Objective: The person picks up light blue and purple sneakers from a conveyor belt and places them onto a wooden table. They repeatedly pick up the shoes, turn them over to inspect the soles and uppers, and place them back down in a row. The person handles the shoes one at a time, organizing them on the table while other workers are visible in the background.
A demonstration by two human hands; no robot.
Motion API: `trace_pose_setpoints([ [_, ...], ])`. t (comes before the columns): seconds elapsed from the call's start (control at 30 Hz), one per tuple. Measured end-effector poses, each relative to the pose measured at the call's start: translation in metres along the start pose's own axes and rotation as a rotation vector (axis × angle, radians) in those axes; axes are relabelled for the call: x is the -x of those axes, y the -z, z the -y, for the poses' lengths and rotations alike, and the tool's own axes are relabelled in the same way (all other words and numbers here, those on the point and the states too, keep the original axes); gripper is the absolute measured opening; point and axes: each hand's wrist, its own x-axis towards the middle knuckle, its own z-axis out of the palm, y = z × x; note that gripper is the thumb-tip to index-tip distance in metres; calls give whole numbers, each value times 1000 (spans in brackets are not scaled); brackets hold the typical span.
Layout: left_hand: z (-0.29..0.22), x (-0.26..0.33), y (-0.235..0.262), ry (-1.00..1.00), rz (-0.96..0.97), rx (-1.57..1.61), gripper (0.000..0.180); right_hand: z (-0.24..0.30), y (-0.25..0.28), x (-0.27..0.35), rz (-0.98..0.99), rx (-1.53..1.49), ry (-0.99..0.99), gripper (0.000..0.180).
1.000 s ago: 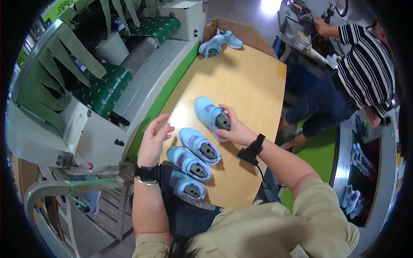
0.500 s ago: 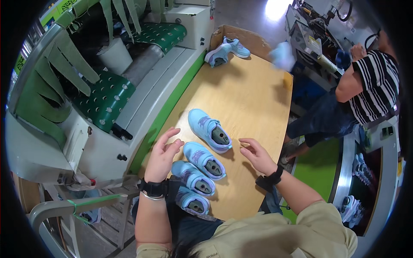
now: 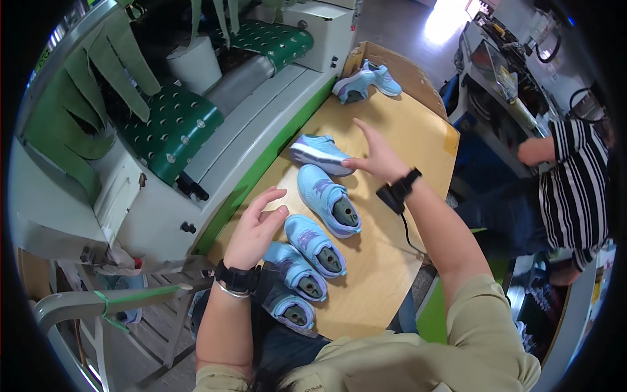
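Note:
Light-blue sneakers with dark inserts in their openings stand in a slanting row on a wooden tabletop (image 3: 385, 215). Beyond the row, another light-blue sneaker (image 3: 319, 155) lies tilted, its pale sole side showing. My right hand (image 3: 379, 153) is beside that shoe's end, fingers spread; the thumb overlaps its edge, and whether it touches I cannot tell. Nothing is in this hand. My left hand (image 3: 253, 228) hovers left of the row, empty, fingers apart and slightly bent, near the second upright sneaker (image 3: 316, 245). The farthest upright sneaker (image 3: 329, 200) stands between my hands.
A machine with a green perforated belt (image 3: 173, 127) and hanging cloth strips runs along the table's left side. Two more sneakers (image 3: 367, 82) lie by a cardboard edge (image 3: 411, 70) at the far end. A person in a striped top (image 3: 575, 189) stands at the right. A metal rail (image 3: 117, 294) is at lower left.
A blurred sneaker in the air over the table's far right is gone from there; a tilted sneaker now lies beyond the row. My right hand has reached forward to it. The left hand stays near the row.

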Motion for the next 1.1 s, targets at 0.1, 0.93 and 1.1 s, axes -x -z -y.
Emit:
trace_pose_setpoints([
  [0.1,4,-2,3,2,-7,8,39,-4,-29,-30,325,165,31,97],
  [0.93,-50,-12,52,-477,130,938,70,99,-87,194,101,-297,120,75],
  [1.1,-56,-12,55,-444,135,1023,66,96,-92,192,35,-436,28,69],
])
